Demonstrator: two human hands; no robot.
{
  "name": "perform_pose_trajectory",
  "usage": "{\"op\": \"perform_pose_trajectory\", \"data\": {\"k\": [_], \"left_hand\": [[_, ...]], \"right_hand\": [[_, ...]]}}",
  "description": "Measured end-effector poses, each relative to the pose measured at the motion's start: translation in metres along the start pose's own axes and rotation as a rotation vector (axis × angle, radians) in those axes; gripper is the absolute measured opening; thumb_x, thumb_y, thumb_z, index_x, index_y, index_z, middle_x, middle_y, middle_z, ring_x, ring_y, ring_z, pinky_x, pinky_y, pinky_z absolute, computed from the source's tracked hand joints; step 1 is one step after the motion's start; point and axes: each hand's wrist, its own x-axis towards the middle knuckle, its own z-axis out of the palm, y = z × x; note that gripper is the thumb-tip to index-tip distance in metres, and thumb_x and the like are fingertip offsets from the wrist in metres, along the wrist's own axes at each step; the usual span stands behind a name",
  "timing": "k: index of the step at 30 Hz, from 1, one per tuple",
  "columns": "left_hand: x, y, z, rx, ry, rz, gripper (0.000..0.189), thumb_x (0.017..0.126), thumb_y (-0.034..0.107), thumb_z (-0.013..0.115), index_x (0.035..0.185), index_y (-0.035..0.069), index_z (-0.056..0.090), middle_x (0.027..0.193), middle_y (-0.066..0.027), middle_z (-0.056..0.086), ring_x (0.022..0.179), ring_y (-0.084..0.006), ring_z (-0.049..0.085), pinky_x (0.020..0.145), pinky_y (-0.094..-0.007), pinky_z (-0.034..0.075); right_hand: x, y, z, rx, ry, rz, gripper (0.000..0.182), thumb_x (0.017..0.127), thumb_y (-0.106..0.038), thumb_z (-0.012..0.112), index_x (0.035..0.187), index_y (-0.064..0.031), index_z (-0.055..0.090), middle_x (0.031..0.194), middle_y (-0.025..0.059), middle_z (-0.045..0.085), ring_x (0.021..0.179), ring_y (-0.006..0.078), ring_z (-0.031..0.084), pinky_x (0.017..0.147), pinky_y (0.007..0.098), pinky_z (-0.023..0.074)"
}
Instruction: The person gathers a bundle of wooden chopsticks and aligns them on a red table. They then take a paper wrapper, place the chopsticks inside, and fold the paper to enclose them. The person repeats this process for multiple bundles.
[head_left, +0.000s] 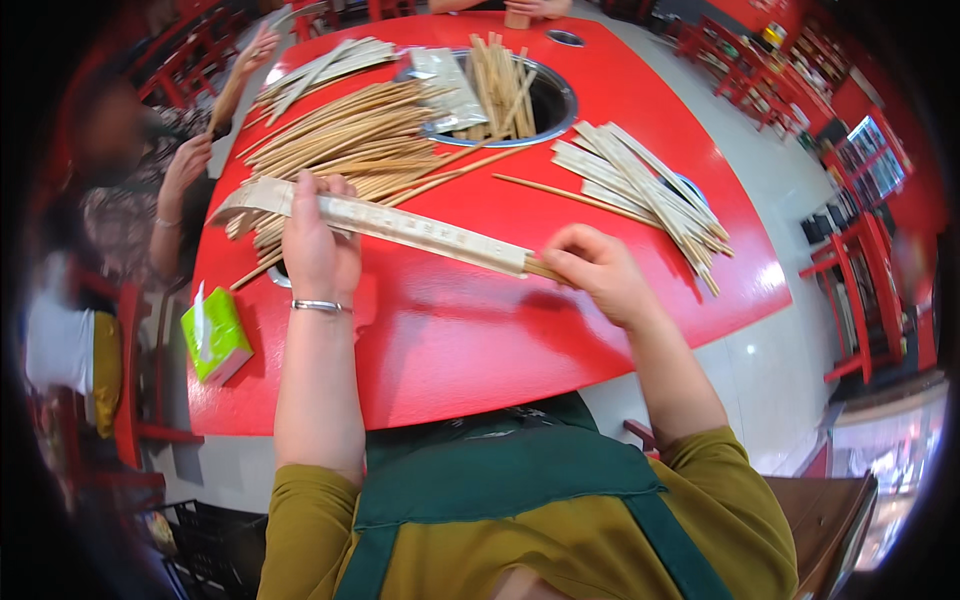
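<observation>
My left hand (319, 247) grips a long pale paper chopstick sleeve (427, 231) that slants down to the right across my front. The fingers of my right hand (596, 268) pinch wooden chopsticks (546, 271) whose other part is hidden inside the sleeve's right end. Beyond my left hand lies a large pile of loose wooden chopsticks (337, 135). Sleeved chopsticks (637, 176) lie crossed in a heap at the right, with one bare chopstick (570, 196) reaching left from it.
A round metal-rimmed opening (559, 124) in the red table (480, 337) holds upright chopsticks and a plastic packet (448, 90). More paper sleeves (330, 67) lie at the far left. A green tissue pack (215, 335) stands at the left edge. Other people's hands show at left and far side.
</observation>
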Motion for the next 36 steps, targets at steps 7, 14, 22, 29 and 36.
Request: {"op": "perform_pose_trajectory", "data": {"k": [7,14,22,29,36], "left_hand": [[-0.022,-0.020,0.030,0.293,0.069,-0.098,0.029,0.091,0.036,0.049,0.080,0.009,0.045,0.077,-0.0032,0.049,0.073,-0.0150,0.047,0.064,-0.0275,0.042],[-0.009,-0.014,0.009,0.226,-0.062,-0.118,0.029,0.092,0.034,0.049,0.079,0.008,0.045,0.072,-0.0026,0.047,0.069,-0.0139,0.046,0.056,-0.0249,0.040],[-0.001,0.015,0.007,0.248,0.027,0.202,0.031,0.091,0.033,0.050,0.073,0.007,0.052,0.068,-0.0003,0.051,0.059,-0.0084,0.046,0.051,-0.0227,0.037],[-0.001,0.055,-0.003,0.295,0.169,0.527,0.029,0.093,0.028,0.048,0.076,0.005,0.049,0.072,-0.0025,0.049,0.068,-0.0105,0.046,0.063,-0.0235,0.039],[0.005,0.069,-0.011,0.183,0.252,0.616,0.027,0.093,0.027,0.047,0.075,0.007,0.047,0.070,0.0004,0.047,0.065,-0.0070,0.043,0.061,-0.0224,0.037]], "right_hand": [[0.012,0.011,0.013,-0.026,0.112,-0.133,0.021,0.081,-0.011,0.063,0.100,-0.0034,0.057,0.089,0.0009,0.058,0.080,0.0063,0.053,0.072,0.0230,0.0447],[-0.010,0.005,-0.153,-0.693,0.577,0.119,0.030,0.079,-0.020,0.063,0.103,-0.0033,0.058,0.076,0.0047,0.060,0.074,0.0097,0.056,0.068,0.0241,0.0441],[0.030,0.002,-0.073,-1.008,0.296,-0.235,0.057,0.070,-0.020,0.071,0.120,-0.0037,0.048,0.116,0.0155,0.051,0.107,0.0295,0.050,0.090,0.0378,0.0411],[0.148,-0.016,0.098,-1.330,-0.230,-0.809,0.078,0.065,-0.024,0.073,0.132,-0.0073,0.036,0.134,0.0182,0.035,0.126,0.0310,0.033,0.103,0.0400,0.0300],[0.229,-0.017,0.167,-1.474,-0.370,-0.519,0.102,0.056,-0.045,0.078,0.136,-0.0067,0.027,0.137,0.0199,0.032,0.126,0.0312,0.033,0.103,0.0402,0.0299]]}}
